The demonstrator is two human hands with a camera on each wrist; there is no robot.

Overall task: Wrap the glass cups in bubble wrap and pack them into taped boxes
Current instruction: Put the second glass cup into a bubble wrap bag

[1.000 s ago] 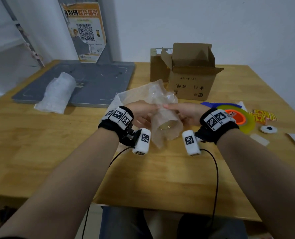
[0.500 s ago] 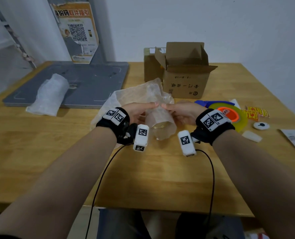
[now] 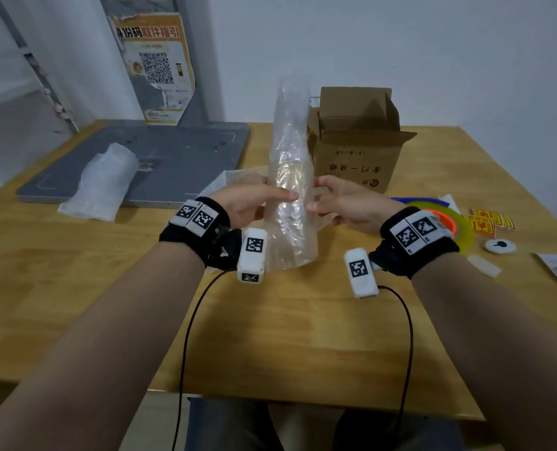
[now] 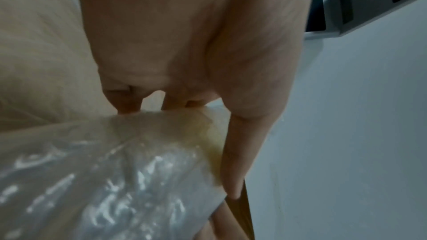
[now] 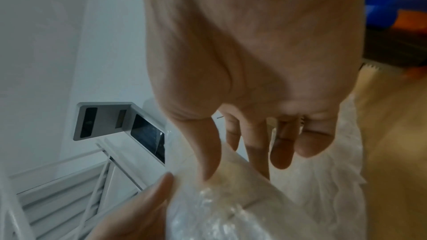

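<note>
Wrapped cup (image 3: 290, 203) between both hands' fingers (image 3: 283, 194)

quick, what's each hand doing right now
Left hand: holding the wrapped cup, thumb and fingers curled round it.
Right hand: fingers curled on the other side of the wrapped cup, gripping it.

Above the light wooden desk (image 3: 75, 271), the left hand (image 3: 251, 203) and right hand (image 3: 345, 203) grip a tall upright roll of clear bubble wrap (image 3: 290, 177) from either side, near an open brown cardboard box (image 3: 358, 151).
</note>
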